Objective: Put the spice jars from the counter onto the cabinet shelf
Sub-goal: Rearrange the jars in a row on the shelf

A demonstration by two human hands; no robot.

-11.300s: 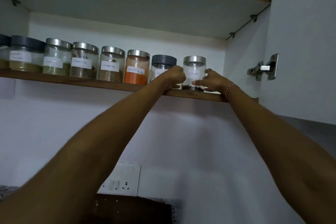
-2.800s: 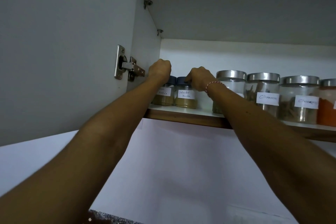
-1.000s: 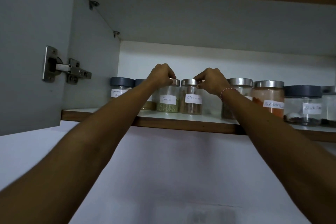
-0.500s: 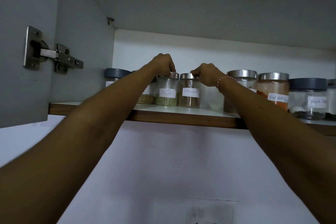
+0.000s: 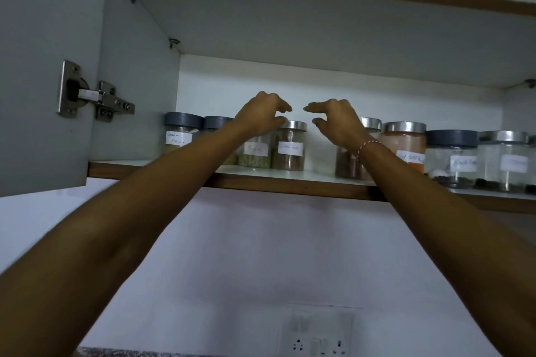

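The shelf (image 5: 290, 175) carries the row of jars (image 5: 403, 142), none in my grip. My left hand (image 5: 261, 117) and right hand (image 5: 336, 122) hover loosely apart above the brown jar (image 5: 288, 145). Placing looks finished; next I would check the worktop for more.

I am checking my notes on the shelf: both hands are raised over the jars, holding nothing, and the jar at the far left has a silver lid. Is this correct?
Not quite. In the head view the far-left jar has a dark grey lid, not silver. The rest stands: the left hand and right hand are raised over the jars and hold nothing.
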